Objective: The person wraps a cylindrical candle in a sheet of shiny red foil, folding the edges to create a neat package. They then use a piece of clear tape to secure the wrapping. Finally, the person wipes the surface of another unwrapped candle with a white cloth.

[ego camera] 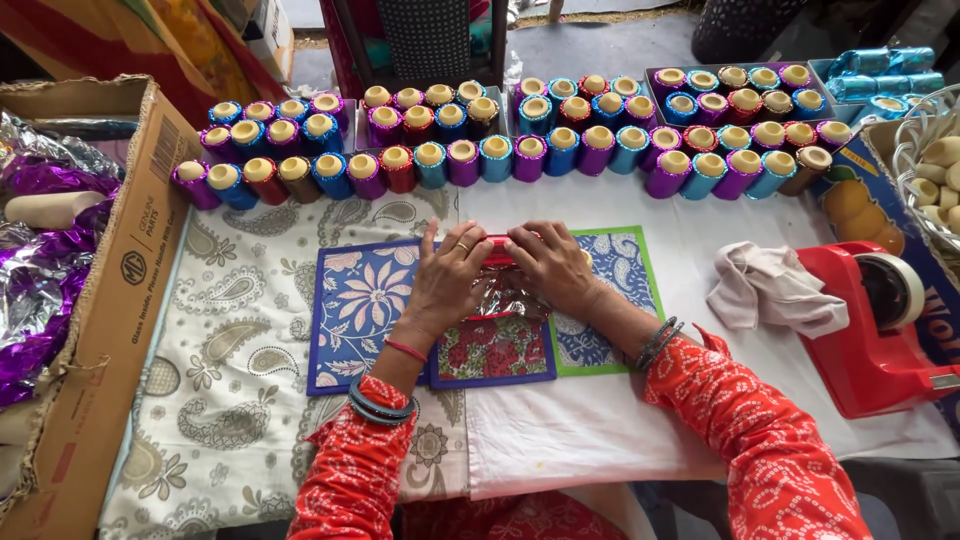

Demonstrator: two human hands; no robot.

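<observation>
Red foil roll pressed under left hand and right hand, fingers flat on it, brown carton at table's left edge, red tape dispenser at right edge

Light: bright, even, diffuse daylight; colours saturated. Shadows soft and faint, only a thin dark edge under the hands and along the rows of foil-wrapped cylinders by the far edge of the surface. Glare: small highlights on the red foil sheet between the hands, stronger sparkle on the purple and silver foil in the box off the left edge. White cloth near the right edge close to overexposed. Focus sharp centrally; mild wide-angle bending and softening toward the corners.
</observation>
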